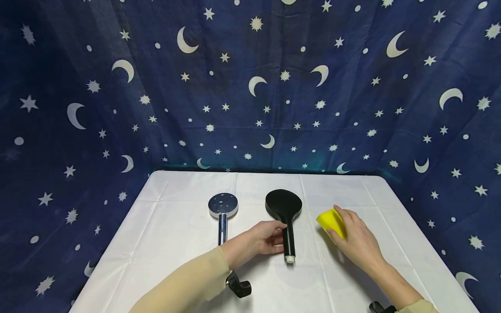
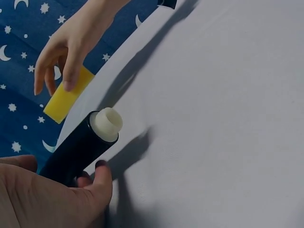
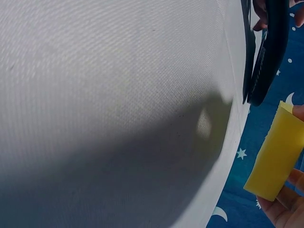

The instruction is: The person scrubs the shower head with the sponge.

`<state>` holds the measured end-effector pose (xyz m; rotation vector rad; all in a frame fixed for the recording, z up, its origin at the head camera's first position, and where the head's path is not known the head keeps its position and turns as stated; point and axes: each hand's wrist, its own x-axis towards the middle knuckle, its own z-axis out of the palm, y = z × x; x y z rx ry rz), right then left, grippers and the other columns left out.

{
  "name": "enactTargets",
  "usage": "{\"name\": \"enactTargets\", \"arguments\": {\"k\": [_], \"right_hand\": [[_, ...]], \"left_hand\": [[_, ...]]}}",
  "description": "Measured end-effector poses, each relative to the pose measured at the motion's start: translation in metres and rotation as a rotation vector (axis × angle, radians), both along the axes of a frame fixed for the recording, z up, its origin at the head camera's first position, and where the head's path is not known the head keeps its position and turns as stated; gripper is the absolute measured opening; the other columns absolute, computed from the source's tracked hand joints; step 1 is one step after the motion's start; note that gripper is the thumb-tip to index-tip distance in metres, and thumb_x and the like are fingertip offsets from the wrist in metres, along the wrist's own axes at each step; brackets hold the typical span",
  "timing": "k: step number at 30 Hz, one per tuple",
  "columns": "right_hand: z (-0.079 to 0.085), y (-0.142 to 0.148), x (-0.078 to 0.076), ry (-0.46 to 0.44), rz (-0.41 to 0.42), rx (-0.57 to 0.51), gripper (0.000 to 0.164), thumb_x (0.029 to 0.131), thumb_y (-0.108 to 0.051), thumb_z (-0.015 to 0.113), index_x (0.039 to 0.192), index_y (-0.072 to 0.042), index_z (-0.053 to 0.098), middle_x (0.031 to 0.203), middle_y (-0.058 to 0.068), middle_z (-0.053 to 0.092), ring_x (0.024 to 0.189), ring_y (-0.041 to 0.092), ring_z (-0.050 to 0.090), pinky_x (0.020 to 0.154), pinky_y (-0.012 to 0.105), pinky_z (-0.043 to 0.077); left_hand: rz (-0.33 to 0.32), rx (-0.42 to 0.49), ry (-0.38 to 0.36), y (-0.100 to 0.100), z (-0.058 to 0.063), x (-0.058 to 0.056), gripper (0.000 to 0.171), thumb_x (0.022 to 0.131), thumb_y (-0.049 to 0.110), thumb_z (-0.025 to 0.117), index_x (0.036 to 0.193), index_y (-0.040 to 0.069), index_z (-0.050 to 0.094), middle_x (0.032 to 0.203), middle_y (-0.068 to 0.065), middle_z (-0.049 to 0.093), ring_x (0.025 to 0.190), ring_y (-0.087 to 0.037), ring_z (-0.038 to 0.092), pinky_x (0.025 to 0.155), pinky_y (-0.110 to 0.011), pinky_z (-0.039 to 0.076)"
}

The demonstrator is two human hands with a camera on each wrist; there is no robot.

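My left hand (image 1: 269, 237) grips the handle of a black shower head (image 1: 284, 203) near the middle of the table. The pale threaded end of its handle points toward me, and in the left wrist view that black handle (image 2: 78, 147) runs between thumb and fingers. A yellow sponge (image 1: 332, 222) is pinched in my right hand (image 1: 358, 239), to the right of the black shower head and apart from it. The right wrist view shows the sponge (image 3: 275, 152) held by its edges. Left of both hands lies a chrome shower head (image 1: 223, 205), its handle partly hidden behind my left forearm.
A white cloth covers the table (image 1: 176, 226). Dark blue fabric (image 1: 242, 87) with moons and stars hangs behind and at both sides. Black straps with devices are on my wrists, including a dark wrist device (image 1: 238, 285) at the left sleeve.
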<state>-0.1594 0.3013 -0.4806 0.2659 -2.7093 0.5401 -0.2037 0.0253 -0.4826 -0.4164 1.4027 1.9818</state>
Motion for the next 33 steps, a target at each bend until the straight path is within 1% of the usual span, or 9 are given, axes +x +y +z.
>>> {"name": "enactTargets", "arguments": {"k": [4,7,10,14,18,21,23,28,33], "right_hand": [[0.0,-0.001,0.0,0.005,0.001,0.001,0.076,0.087,-0.023,0.081,0.153,-0.008,0.045,0.135,0.023,0.054,0.111,0.042,0.058,0.08,0.056,0.05],[0.0,-0.001,0.0,0.007,0.001,0.002,0.076,0.087,-0.023,0.081,0.152,-0.008,0.046,0.135,0.024,0.054,0.111,0.042,0.058,0.081,0.056,0.05],[0.001,-0.002,-0.001,0.004,0.002,0.001,0.076,0.087,-0.023,0.081,0.152,-0.008,0.046,0.135,0.024,0.054,0.112,0.042,0.057,0.082,0.057,0.05],[0.001,-0.002,-0.001,-0.003,0.0,0.0,0.076,0.087,-0.023,0.081,0.153,-0.008,0.045,0.136,0.023,0.053,0.113,0.043,0.057,0.082,0.058,0.05],[0.002,-0.001,-0.002,-0.005,0.001,0.001,0.077,0.087,-0.024,0.081,0.153,-0.009,0.045,0.136,0.023,0.053,0.113,0.042,0.057,0.083,0.058,0.05],[0.002,-0.002,-0.002,-0.005,0.003,-0.001,0.077,0.088,-0.024,0.081,0.153,-0.009,0.045,0.136,0.023,0.054,0.114,0.042,0.057,0.083,0.058,0.049],[0.002,-0.002,-0.002,-0.005,0.003,-0.002,0.076,0.088,-0.024,0.08,0.153,-0.009,0.045,0.136,0.023,0.054,0.113,0.042,0.057,0.083,0.058,0.049],[0.003,-0.003,-0.001,-0.007,0.0,-0.003,0.076,0.088,-0.024,0.08,0.153,-0.008,0.045,0.136,0.023,0.054,0.113,0.041,0.057,0.081,0.056,0.049],[0.004,-0.004,-0.001,-0.009,-0.004,-0.003,0.076,0.088,-0.024,0.08,0.153,-0.009,0.045,0.136,0.023,0.054,0.112,0.041,0.057,0.08,0.055,0.049]], "left_hand": [[-0.017,-0.001,0.01,0.0,-0.001,-0.004,0.009,0.093,0.011,0.07,0.088,0.011,0.062,0.082,-0.001,0.059,0.082,-0.017,0.063,0.094,-0.058,0.053],[-0.028,0.007,0.017,0.0,-0.004,-0.007,0.011,0.093,0.009,0.071,0.097,0.014,0.062,0.084,-0.002,0.062,0.084,-0.018,0.066,0.094,-0.058,0.053],[-0.051,0.015,0.029,-0.001,-0.007,-0.011,0.018,0.093,0.01,0.072,0.106,0.015,0.06,0.084,-0.002,0.065,0.082,-0.019,0.071,0.09,-0.056,0.056],[-0.084,0.031,0.041,-0.003,-0.007,-0.015,0.023,0.094,0.012,0.073,0.11,0.015,0.057,0.084,-0.002,0.068,0.078,-0.021,0.073,0.087,-0.053,0.057],[-0.109,0.033,0.055,-0.004,-0.005,-0.017,0.027,0.095,0.016,0.074,0.111,0.014,0.053,0.097,-0.01,0.075,0.082,-0.024,0.075,0.084,-0.052,0.058],[-0.134,0.02,0.066,-0.004,-0.005,-0.019,0.029,0.095,0.018,0.075,0.111,0.013,0.051,0.112,-0.016,0.074,0.089,-0.027,0.076,0.08,-0.049,0.06],[-0.148,0.017,0.068,-0.004,-0.004,-0.019,0.031,0.095,0.017,0.074,0.113,0.012,0.05,0.116,-0.017,0.073,0.095,-0.028,0.075,0.08,-0.049,0.06],[-0.152,0.02,0.067,-0.004,-0.006,-0.02,0.037,0.095,0.012,0.074,0.123,0.011,0.048,0.11,-0.01,0.076,0.1,-0.027,0.074,0.08,-0.049,0.06],[-0.167,0.026,0.063,-0.006,-0.01,-0.022,0.04,0.096,0.013,0.073,0.126,0.012,0.047,0.117,-0.01,0.074,0.1,-0.028,0.074,0.082,-0.053,0.059]]}}
